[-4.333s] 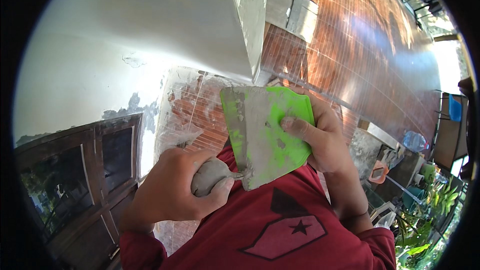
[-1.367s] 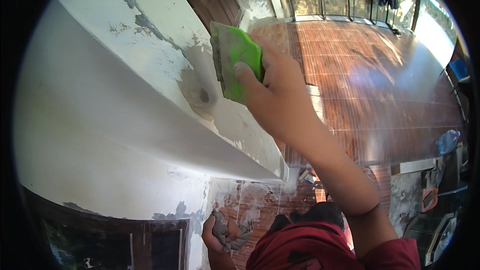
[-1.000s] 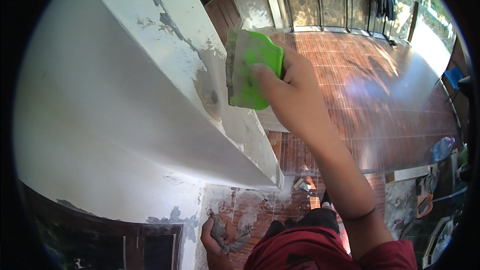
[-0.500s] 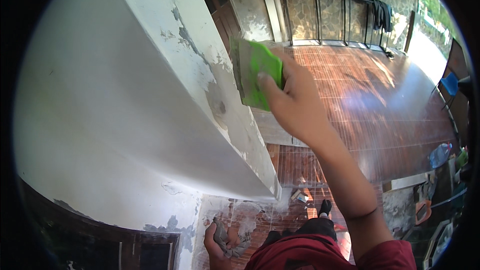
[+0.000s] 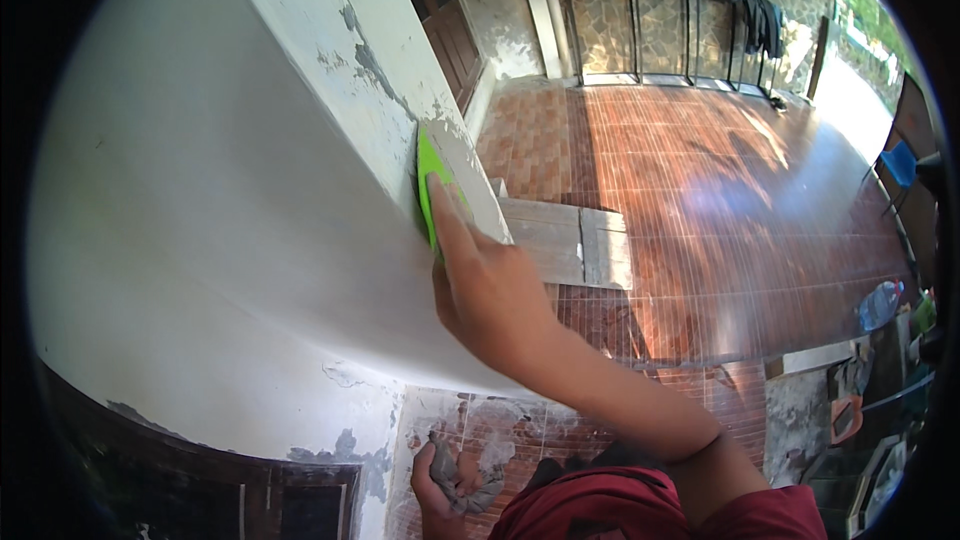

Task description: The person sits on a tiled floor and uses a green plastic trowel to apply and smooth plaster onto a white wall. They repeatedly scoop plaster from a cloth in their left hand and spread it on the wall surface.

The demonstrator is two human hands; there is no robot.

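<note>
Nearest, below the red shirt (image 5: 610,500), the left hand (image 5: 430,488) curls its fingers round a grey lump (image 5: 484,496), low by the tiled floor (image 5: 720,190). Farther up, the right hand (image 5: 485,290) has a closed grip on the green scraper (image 5: 427,185), one digit laid along it; the other fingers' placing cannot be told. The step in hand seems to be working the scraper on the wall (image 5: 250,160); the move calls, I judge, for even pressure and a steady angle. The scraper is at the wall's corner, apparently touching, just below a grey crack (image 5: 368,66). It looks bright, thin and pointed, turned nearly edge-on, so its coating is hard to read. Beyond lie a board (image 5: 540,235) and, well apart, a black frame (image 5: 634,32).
</note>
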